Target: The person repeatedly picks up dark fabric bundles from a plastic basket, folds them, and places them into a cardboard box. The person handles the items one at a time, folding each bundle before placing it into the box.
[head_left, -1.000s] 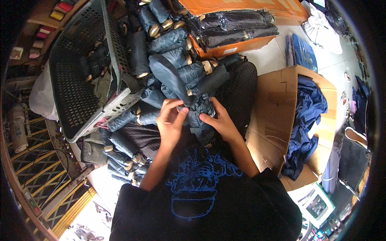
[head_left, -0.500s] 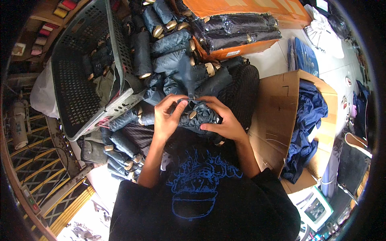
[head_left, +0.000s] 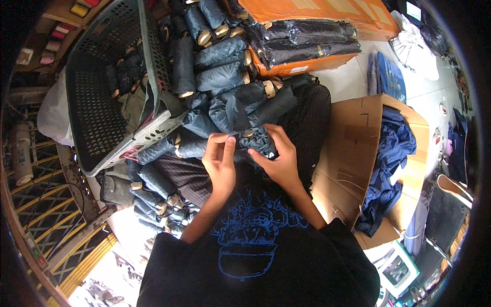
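In front of my lap I hold a compact folding umbrella (head_left: 262, 143) of dark blue-grey cloth, its gathered end and a small tan tip turned upward. My left hand (head_left: 221, 157) pinches a loose piece of its cloth between thumb and fingers at the left side. Around the right side curls my right hand (head_left: 280, 156), with the thumb on the near face and the fingers behind. A narrow flap of cloth (head_left: 237, 113) stands up from the far side. Beyond my hands lies a heap of rolled umbrellas (head_left: 220, 77) with tan ends.
On the left a grey perforated basket (head_left: 166, 120) leans close to my left arm. At the right an open cardboard box (head_left: 348, 148) holds crumpled navy cloth (head_left: 388, 158). An orange box (head_left: 307, 69) with plastic-wrapped dark bundles stands at the back. More rolled umbrellas (head_left: 156, 181) lie left of my lap.
The umbrella has turned in my hands and its tan tip sits higher. My left hand has moved slightly down and right, and its grip is narrower. The standing flap appears shorter.
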`<state>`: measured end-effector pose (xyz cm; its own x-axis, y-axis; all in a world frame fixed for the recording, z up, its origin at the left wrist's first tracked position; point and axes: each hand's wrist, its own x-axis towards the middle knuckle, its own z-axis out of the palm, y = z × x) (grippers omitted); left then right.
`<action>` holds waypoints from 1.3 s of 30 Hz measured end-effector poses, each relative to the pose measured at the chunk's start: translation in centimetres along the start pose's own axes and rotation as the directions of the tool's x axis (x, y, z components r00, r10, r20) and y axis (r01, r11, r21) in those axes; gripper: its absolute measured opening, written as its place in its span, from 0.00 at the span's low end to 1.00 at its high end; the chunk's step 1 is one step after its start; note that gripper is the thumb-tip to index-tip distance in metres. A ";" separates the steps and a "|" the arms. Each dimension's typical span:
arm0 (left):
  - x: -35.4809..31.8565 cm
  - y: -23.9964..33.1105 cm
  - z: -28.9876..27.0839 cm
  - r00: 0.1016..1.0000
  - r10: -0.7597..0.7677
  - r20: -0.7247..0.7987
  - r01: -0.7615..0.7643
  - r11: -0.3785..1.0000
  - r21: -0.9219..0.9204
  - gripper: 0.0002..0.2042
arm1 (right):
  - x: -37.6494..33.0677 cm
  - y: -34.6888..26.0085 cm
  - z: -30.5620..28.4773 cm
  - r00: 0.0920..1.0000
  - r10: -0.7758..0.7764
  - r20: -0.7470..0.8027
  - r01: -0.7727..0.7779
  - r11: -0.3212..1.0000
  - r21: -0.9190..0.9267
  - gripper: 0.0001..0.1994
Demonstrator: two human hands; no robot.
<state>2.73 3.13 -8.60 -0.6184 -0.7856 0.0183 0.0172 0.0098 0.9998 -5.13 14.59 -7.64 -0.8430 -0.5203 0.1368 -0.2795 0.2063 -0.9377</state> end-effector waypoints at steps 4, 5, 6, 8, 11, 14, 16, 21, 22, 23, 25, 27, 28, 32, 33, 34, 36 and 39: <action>-0.9 0.9 0.5 0.910 0.378 0.168 -0.414 0.845 0.339 0.03 | -0.3 0.0 0.4 0.998 -0.048 -0.038 0.043 0.990 -0.133 0.21; -1.2 0.9 0.9 0.906 0.395 0.149 -0.422 0.843 0.332 0.04 | -0.3 -0.2 0.5 0.997 -0.058 -0.044 0.050 0.985 -0.166 0.21; -1.4 0.9 1.2 0.901 0.414 0.133 -0.434 0.841 0.323 0.04 | -0.3 -0.4 0.5 0.996 -0.068 -0.054 0.055 0.978 -0.202 0.21; -1.4 0.8 1.3 0.955 0.291 0.054 -0.296 0.924 0.243 0.04 | -0.3 0.2 0.5 0.988 -0.155 -0.008 0.147 0.954 -0.261 0.23; -1.2 0.3 1.4 0.961 0.277 0.013 -0.275 0.947 0.166 0.04 | 0.0 -0.4 0.3 0.981 -0.186 0.052 0.193 0.939 -0.283 0.25; -1.0 0.6 1.4 0.934 0.356 0.046 -0.358 0.914 0.192 0.04 | 0.2 -1.2 0.0 0.981 -0.166 0.098 0.190 0.926 -0.325 0.26; -0.9 1.2 1.4 0.892 0.439 0.109 -0.452 0.860 0.235 0.04 | 0.2 -1.5 0.0 0.983 -0.162 0.088 0.183 0.923 -0.338 0.25; -1.0 1.3 1.5 0.892 0.449 0.056 -0.453 0.884 0.116 0.05 | 0.3 -2.0 0.0 0.973 -0.214 0.082 0.229 0.903 -0.363 0.22; -1.1 1.3 1.6 0.910 0.413 0.029 -0.414 0.908 0.065 0.05 | 0.4 -2.0 0.1 0.969 -0.232 0.086 0.248 0.897 -0.367 0.22; -1.1 1.6 1.6 0.912 0.408 0.029 -0.409 0.911 0.057 0.06 | 0.4 -2.0 0.1 0.967 -0.239 0.087 0.254 0.893 -0.372 0.21; -1.0 1.5 1.4 0.880 0.458 0.121 -0.472 0.870 0.139 0.07 | 0.4 -2.0 0.2 0.965 -0.249 0.087 0.263 0.885 -0.383 0.19; -0.5 1.2 1.3 0.843 0.499 0.202 -0.532 0.829 0.171 0.09 | 0.4 -2.1 0.2 0.977 -0.203 0.071 0.214 0.886 -0.412 0.18; -0.4 1.0 1.2 0.822 0.524 0.223 -0.563 0.807 0.179 0.09 | 0.4 -2.2 0.3 0.982 -0.181 0.062 0.190 0.884 -0.427 0.17; -0.2 0.3 0.7 0.780 0.545 0.308 -0.617 0.754 0.226 0.10 | -0.2 -1.9 0.7 0.990 -0.133 0.048 0.141 0.890 -0.434 0.20; 0.1 0.8 0.9 0.783 0.537 0.315 -0.614 0.748 0.252 0.09 | -0.2 -1.6 0.9 0.993 -0.115 0.040 0.121 0.895 -0.429 0.20; 0.4 1.1 0.9 0.785 0.528 0.322 -0.612 0.740 0.278 0.08 | -0.2 -1.5 1.0 0.995 -0.096 0.031 0.100 0.900 -0.424 0.21; 0.5 1.1 0.5 0.865 0.397 0.306 -0.467 0.860 0.205 0.06 | 0.0 -1.7 0.9 0.996 -0.059 0.064 0.079 0.915 -0.396 0.23; 0.3 0.5 0.1 0.950 0.228 0.215 -0.260 0.957 0.133 0.04 | 0.5 -2.7 0.7 0.992 -0.025 0.122 0.060 0.952 -0.299 0.25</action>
<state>2.49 2.99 -8.10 -0.7523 -0.6108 0.2468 0.0728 0.2953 0.9526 -4.45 13.17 -5.29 -0.7738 -0.6220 0.1200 -0.4544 0.4130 -0.7893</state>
